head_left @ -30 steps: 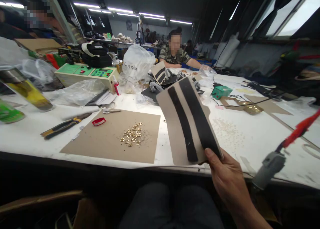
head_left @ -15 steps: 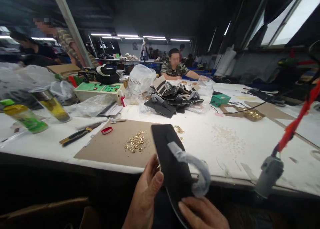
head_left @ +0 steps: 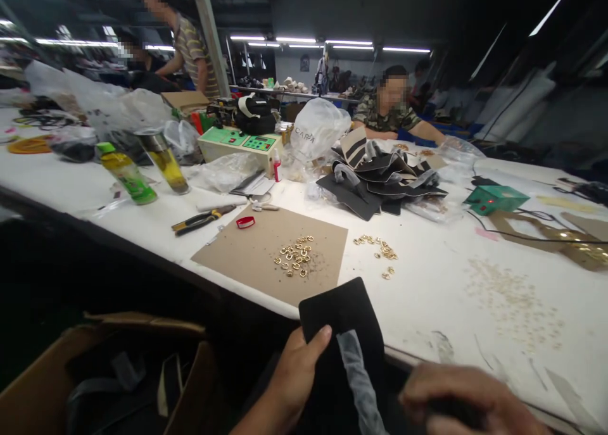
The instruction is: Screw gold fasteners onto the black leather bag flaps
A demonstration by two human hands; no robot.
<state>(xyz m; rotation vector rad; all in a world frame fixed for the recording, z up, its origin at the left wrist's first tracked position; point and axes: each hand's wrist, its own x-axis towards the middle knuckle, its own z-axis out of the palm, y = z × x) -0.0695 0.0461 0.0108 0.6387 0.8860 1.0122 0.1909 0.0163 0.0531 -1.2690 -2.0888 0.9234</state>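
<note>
My left hand (head_left: pixel 297 375) is closed on the edge of a black flat bag panel (head_left: pixel 342 308), with the thumb lying on its front face. A strap wrapped in clear plastic (head_left: pixel 357 368) runs down that panel, and its lower end leaves the picture. To the right of the panel is my right hand (head_left: pixel 458 394), apart from it and smeared by motion. Its fingers look curled, but what they hold, if anything, does not show. Beyond the panel, several gold metal rings (head_left: pixel 297 258) lie on a brown cardboard sheet (head_left: pixel 237 251), with more gold rings (head_left: pixel 380 248) to its right.
A pile of black panels (head_left: pixel 375 182) lies across the white table, before a seated person (head_left: pixel 394 106). Pliers (head_left: pixel 202 220), a red ring-shaped item (head_left: pixel 246 222), bottles (head_left: pixel 128 175) and a green box (head_left: pixel 496 199) stand around. An open carton (head_left: pixel 190 384) sits below left.
My view has swung left and down, bringing the carton into sight. The right hand has come off the panel and moved right. The left hand still holds the panel, now turned more face-on.
</note>
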